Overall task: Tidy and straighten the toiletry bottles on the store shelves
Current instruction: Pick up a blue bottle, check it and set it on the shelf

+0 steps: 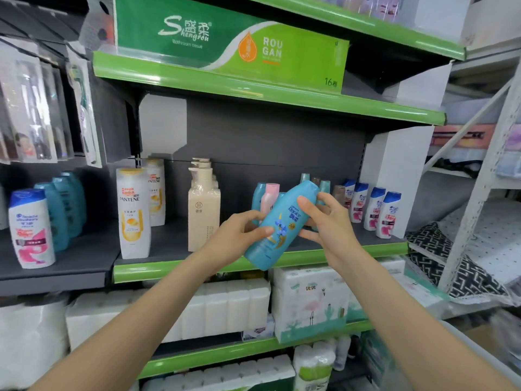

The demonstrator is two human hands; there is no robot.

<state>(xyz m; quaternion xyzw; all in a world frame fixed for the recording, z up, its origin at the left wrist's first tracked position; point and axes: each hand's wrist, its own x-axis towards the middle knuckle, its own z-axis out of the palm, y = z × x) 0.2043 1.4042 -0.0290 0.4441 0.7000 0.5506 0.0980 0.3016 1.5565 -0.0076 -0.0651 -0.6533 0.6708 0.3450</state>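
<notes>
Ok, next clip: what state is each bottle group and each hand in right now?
Teal bottle: off the shelf, tilted, held in both hands.
Left hand: grip on the bottle's lower part.
Right hand: grip on its upper part.
Pantene bottles: upright.
Beige pump bottles: upright, in a row.
White bottles with blue caps: upright, in a line.

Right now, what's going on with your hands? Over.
Left hand and right hand both grip teal bottle, tilted, off shelf. Small bottles behind. Over.
</notes>
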